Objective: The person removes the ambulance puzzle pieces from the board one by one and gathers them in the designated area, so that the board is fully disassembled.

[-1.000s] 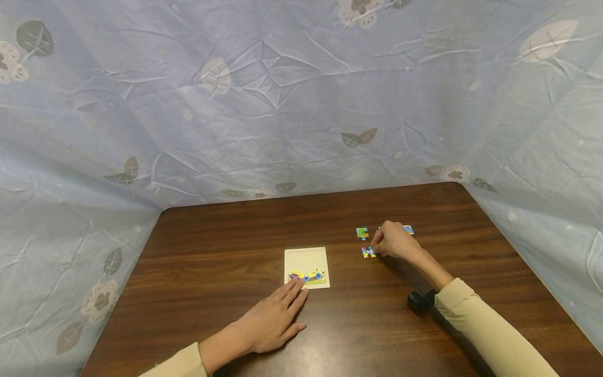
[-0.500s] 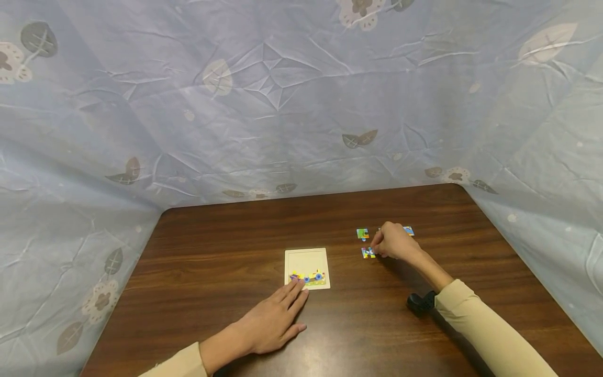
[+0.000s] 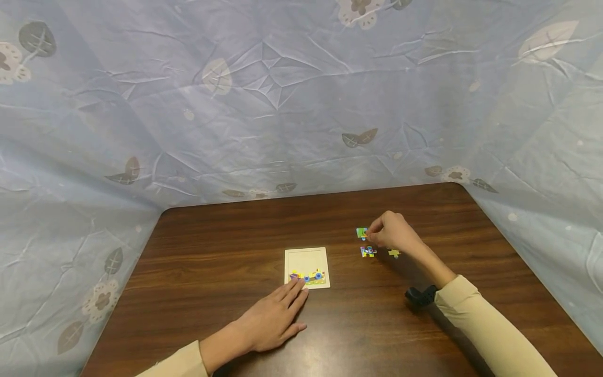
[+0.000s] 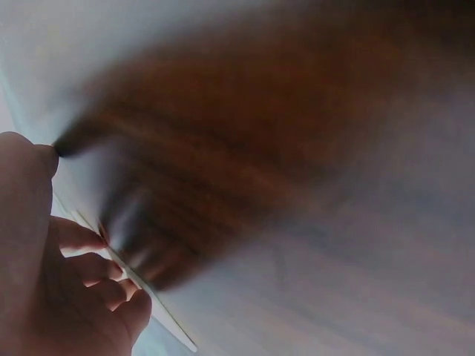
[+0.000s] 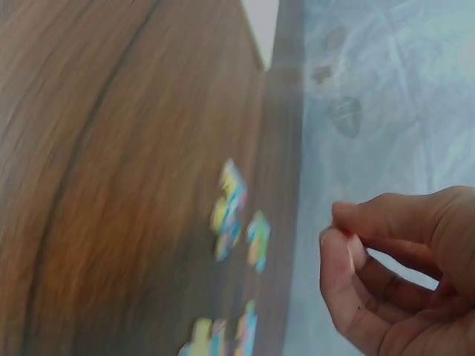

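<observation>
My left hand [image 3: 270,319] lies flat, its fingertips resting on the lower edge of a square, pale puzzle board [image 3: 306,260]. Assembled pieces showing a colourful train [image 3: 308,277] fill the board's bottom strip; the upper part is bare. My right hand [image 3: 394,233] hovers over loose jigsaw pieces, thumb and fingers brought together, with no piece visible between them in the right wrist view. Near its fingertips are a green piece [image 3: 361,233] and a multicoloured piece [image 3: 367,252]. A yellowish piece [image 3: 394,253] lies below the hand. The hand hides what lies behind it.
A dark wooden table [image 3: 212,246] carries everything. A pale blue patterned cloth [image 3: 301,115] surrounds its back and sides. A black device [image 3: 419,296] sits by the right wrist. More pieces [image 5: 249,330] show low in the right wrist view.
My right hand has come off the multicoloured piece and shifted slightly up and left, toward the green piece. The yellowish piece has come into view. My left hand stays in place.
</observation>
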`<state>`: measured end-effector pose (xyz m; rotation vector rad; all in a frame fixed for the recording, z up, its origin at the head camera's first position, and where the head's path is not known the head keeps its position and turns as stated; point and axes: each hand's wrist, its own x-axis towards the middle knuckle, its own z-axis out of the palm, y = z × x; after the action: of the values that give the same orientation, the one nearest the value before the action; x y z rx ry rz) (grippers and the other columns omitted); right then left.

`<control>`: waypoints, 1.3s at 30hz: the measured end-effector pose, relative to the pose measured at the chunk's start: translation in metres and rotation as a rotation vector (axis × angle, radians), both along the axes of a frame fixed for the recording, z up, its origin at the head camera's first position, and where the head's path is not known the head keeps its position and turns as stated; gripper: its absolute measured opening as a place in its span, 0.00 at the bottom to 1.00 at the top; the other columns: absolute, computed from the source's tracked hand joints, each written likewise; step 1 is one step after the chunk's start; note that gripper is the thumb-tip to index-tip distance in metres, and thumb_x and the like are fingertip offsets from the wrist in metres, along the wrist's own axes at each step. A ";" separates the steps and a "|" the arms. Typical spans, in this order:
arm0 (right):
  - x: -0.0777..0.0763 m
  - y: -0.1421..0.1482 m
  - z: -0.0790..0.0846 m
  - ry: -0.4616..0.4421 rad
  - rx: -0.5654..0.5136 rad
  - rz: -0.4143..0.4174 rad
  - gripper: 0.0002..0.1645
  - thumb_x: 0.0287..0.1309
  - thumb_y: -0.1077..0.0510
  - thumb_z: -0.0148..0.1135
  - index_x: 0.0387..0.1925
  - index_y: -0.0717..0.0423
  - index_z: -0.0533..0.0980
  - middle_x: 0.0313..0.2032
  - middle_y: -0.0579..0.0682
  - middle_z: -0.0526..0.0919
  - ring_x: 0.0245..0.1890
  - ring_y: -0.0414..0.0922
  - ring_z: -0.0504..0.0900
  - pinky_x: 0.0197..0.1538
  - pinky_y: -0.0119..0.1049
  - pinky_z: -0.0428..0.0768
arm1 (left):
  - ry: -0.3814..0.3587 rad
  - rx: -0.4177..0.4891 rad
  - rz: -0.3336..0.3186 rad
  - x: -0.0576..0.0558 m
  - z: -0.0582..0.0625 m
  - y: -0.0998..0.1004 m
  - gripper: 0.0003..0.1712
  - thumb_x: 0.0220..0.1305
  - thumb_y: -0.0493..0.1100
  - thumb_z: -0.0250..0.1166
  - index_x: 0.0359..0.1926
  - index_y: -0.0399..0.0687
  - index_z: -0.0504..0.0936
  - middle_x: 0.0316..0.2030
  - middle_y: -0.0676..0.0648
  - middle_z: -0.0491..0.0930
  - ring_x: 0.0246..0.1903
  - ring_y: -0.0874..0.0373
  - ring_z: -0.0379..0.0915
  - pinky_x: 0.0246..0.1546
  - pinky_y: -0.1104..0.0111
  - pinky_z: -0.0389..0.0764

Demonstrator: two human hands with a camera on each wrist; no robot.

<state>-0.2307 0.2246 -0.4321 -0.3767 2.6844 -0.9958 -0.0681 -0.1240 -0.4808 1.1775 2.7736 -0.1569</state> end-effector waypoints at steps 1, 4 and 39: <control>0.001 -0.004 0.003 0.012 -0.008 0.021 0.09 0.66 0.60 0.69 0.40 0.60 0.90 0.35 0.55 0.93 0.29 0.47 0.89 0.28 0.33 0.83 | 0.012 -0.006 -0.005 0.000 0.001 0.000 0.41 0.84 0.65 0.37 0.82 0.43 0.58 0.83 0.37 0.54 0.83 0.45 0.51 0.82 0.57 0.64; 0.007 -0.021 0.007 0.053 -0.025 0.096 0.08 0.66 0.58 0.71 0.40 0.57 0.91 0.37 0.51 0.93 0.29 0.42 0.87 0.30 0.34 0.82 | 0.076 -0.026 -0.027 -0.002 0.002 -0.001 0.40 0.84 0.64 0.39 0.81 0.43 0.60 0.81 0.38 0.60 0.82 0.46 0.56 0.79 0.58 0.68; 0.058 -0.102 -0.036 0.056 0.029 0.356 0.22 0.54 0.57 0.82 0.48 0.57 0.82 0.42 0.50 0.80 0.37 0.42 0.75 0.41 0.33 0.77 | -0.003 0.049 -0.039 -0.016 -0.002 -0.003 0.40 0.84 0.62 0.40 0.83 0.42 0.56 0.83 0.41 0.54 0.83 0.47 0.53 0.82 0.56 0.62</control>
<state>-0.1725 0.1229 -0.4678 -0.8509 2.5484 -0.8486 -0.0838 -0.1274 -0.4825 1.2430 2.7682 -0.0913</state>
